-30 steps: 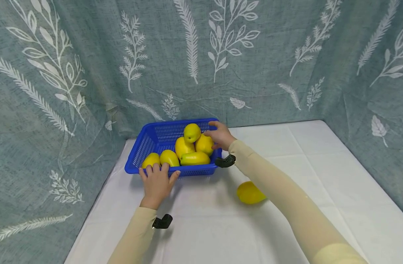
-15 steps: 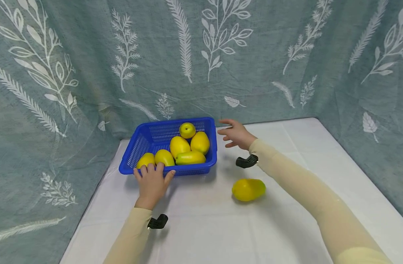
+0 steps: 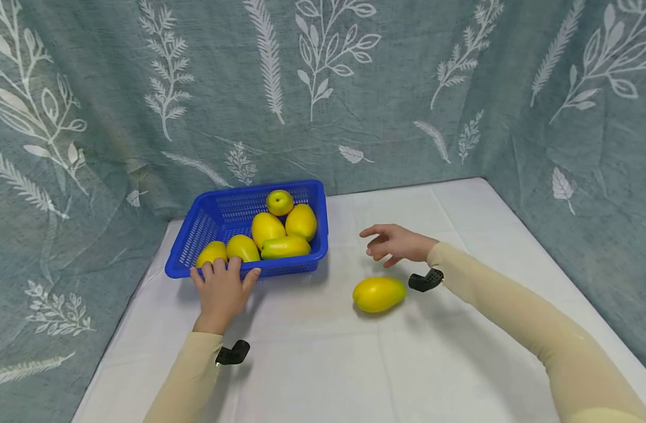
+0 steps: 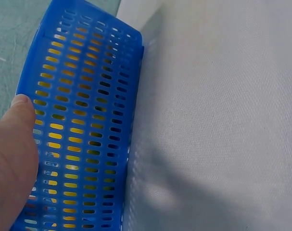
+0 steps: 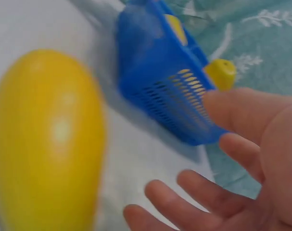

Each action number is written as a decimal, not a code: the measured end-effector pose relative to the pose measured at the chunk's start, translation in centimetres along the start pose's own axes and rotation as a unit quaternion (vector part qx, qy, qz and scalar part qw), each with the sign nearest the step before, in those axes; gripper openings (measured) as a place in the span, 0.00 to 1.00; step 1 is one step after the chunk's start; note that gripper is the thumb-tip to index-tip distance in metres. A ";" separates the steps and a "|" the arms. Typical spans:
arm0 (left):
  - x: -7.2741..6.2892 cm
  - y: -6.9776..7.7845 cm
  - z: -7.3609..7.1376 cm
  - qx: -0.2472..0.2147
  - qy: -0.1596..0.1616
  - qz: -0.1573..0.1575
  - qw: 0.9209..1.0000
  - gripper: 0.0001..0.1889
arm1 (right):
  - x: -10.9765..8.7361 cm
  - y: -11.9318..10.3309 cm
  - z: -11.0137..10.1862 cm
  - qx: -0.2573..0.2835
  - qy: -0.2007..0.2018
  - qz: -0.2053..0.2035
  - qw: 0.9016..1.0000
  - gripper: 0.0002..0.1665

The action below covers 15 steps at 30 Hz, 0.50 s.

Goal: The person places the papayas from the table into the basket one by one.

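Observation:
A blue plastic basket [image 3: 323, 235] with slotted walls stands at the back left of the table, holding several yellow fruits, among them a long yellow-green one [image 3: 286, 247] and a small round one [image 3: 279, 202]. My left hand [image 3: 221, 294] grips its front rim, fingers hooked over the edge; the left wrist view shows the thumb [image 4: 21, 110] at the rim. To the right of the basket lies a yellow mango [image 3: 378, 294] with a greenish end, alone on the cloth. Just above and behind it hovers my right hand [image 3: 399, 244], fingers loosely bent and holding nothing. The mango [image 5: 49, 144] looms large in the right wrist view.
White cloth [image 3: 312, 364] covers the table. A grey-green curtain [image 3: 386, 117] with white leaf prints rises behind the table and along both sides, close behind the basket. Black wrist cameras [image 3: 233, 352] are strapped on both sleeves.
My right hand has left the fruit in the basket and moved right and toward the mango on the table. The small round fruit has settled lower, at the back. The left hand stays on the rim.

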<state>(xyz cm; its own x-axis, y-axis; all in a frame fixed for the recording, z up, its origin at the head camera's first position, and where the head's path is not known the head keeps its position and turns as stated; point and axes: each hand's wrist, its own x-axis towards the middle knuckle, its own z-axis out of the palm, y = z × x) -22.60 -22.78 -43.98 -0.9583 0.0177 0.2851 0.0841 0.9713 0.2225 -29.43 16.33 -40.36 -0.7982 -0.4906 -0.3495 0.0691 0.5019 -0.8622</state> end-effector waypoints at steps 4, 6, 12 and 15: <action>0.0 0.0 -0.1 0.000 0.001 0.000 1.000 0.27 | -0.4 1.2 1.1 -0.045 -0.035 0.010 0.998 0.37; 0.1 0.0 -0.2 -0.001 0.002 0.001 1.000 0.27 | -0.6 1.5 1.6 -0.064 -0.048 0.018 0.997 0.37; 0.1 0.0 -0.3 0.001 -0.009 -0.006 1.000 0.28 | -0.8 2.3 2.4 -0.069 -0.098 0.035 0.992 0.39; 0.0 0.0 -0.1 0.005 -0.014 -0.008 1.000 0.28 | -1.0 2.5 2.6 -0.060 -0.115 0.042 0.991 0.37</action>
<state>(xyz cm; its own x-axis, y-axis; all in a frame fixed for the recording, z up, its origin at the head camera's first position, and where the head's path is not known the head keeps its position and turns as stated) -22.61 -22.78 -43.84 -0.9669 0.0089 0.2551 0.0663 0.9738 0.2173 -26.90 16.19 -43.12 -0.6344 -0.5858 -0.5043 0.0473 0.6218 -0.7818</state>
